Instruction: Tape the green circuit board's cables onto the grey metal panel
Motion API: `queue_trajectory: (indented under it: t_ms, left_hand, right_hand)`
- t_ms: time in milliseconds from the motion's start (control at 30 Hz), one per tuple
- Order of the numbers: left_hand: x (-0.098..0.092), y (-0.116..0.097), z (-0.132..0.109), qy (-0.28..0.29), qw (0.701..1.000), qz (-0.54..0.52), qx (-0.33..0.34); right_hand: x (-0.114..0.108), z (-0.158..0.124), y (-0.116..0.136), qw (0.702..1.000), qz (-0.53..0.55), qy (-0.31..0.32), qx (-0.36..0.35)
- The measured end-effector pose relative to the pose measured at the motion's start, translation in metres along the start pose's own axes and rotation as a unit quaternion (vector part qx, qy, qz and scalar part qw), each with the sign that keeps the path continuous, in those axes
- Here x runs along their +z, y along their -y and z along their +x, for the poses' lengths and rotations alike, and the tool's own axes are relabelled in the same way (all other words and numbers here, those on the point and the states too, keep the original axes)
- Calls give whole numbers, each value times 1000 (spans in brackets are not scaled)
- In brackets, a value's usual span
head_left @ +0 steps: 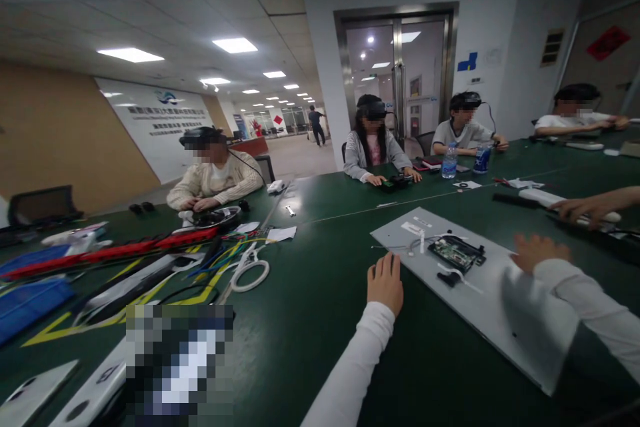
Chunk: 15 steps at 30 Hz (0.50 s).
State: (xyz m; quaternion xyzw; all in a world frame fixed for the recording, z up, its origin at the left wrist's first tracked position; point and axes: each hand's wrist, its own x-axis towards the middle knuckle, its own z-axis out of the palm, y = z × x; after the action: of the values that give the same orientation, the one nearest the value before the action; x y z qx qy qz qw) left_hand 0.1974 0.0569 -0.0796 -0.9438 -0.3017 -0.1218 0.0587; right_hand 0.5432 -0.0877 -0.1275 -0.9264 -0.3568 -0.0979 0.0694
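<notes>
A large light grey flat panel (493, 300) lies on the table in front of me. On it sit a green circuit board (456, 251) with black edging, a small black part (450, 277), white labels and a thin cable. At the panel's left edge is my left hand (385, 282), back up, fingers stretched out; whether it touches the edge I cannot tell. My right hand (543, 253) is over the panel's right side, slightly blurred, with its fingers extended and nothing visible in them. A shadow falls on the panel below it.
To the right, another person's hand (595, 207) rests on a long white object. Several people in headsets sit round the green table (300, 347). A white cable coil (250, 275), coloured wires, a red strip (150, 247) and blue trays (30, 307) lie left; a bottle (449, 161) stands beyond.
</notes>
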Motion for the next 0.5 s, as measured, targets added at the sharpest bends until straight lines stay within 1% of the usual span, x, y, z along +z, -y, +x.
queue_trajectory:
  t_ms: [33,67,133,167,200,267,300,367,433,500]
  left_hand:
    - [4,7,-2,-2,1000,-3,-11]
    - [9,16,-5,-6,1000,-4,-27]
    - [16,37,-14,-28,996,-13,-89]
    - [18,50,-20,-42,992,-18,-118]
    - [19,63,-26,-53,988,-22,-145]
    - [18,92,-40,-73,977,-29,-196]
    - [17,106,-47,-81,971,-31,-221]
    - [14,134,-61,-98,959,-34,-264]
    - [12,159,-73,-120,946,-41,-297]
    - [14,179,-81,-139,934,-51,-324]
  right_hand:
    - [-11,-8,23,999,-9,10,-50]
    - [-21,-17,50,993,1,5,-122]
    - [-30,-36,109,962,40,-21,-271]
    - [-30,-46,137,942,56,-28,-331]
    - [-26,-55,162,926,67,-28,-371]
    - [-13,-66,200,912,79,-15,-403]
    - [-5,-69,212,910,80,-11,-407]
    - [9,-67,224,912,74,-8,-404]
    - [19,-60,224,922,60,-18,-382]
    - [24,-53,219,934,44,-33,-353]
